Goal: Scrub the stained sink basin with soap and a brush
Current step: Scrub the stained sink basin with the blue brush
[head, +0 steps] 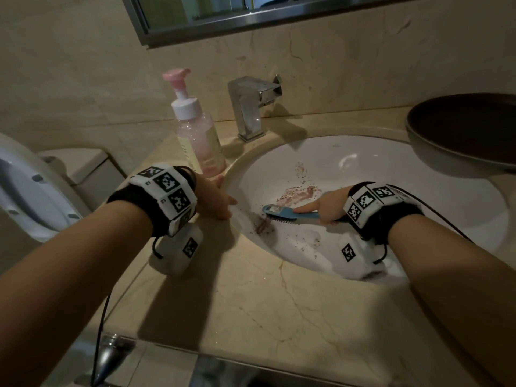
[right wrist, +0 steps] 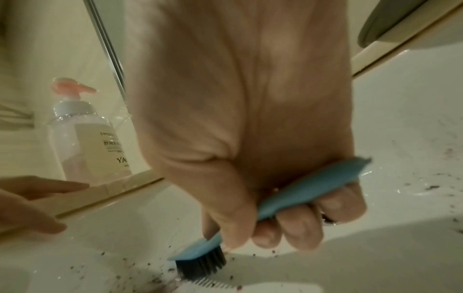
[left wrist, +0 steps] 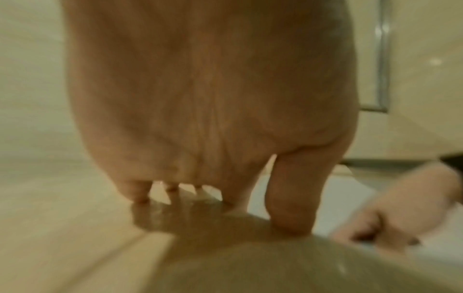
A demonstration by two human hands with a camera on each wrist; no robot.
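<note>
My right hand [head: 325, 209] grips the handle of a blue brush [head: 282, 213] with dark bristles, index finger laid along its back. The bristles press on the left wall of the white sink basin [head: 363, 169], among reddish-purple stains [head: 300, 191] and dark specks. In the right wrist view the fingers [right wrist: 295, 226] curl round the blue handle [right wrist: 308, 190] and the bristles [right wrist: 203, 265] touch the speckled basin. My left hand [head: 216, 201] rests flat on the beige counter at the basin's left rim, fingers straight; its thumb [left wrist: 293, 198] touches the rim. A clear soap pump bottle [head: 199, 135] with a pink top stands behind it.
A chrome faucet [head: 251, 104] stands at the back of the marble counter [head: 279, 303]. A dark bowl [head: 463, 132] overhangs the basin's right side. A toilet [head: 33, 185] stands to the left. A mirror frame [head: 223, 20] hangs above.
</note>
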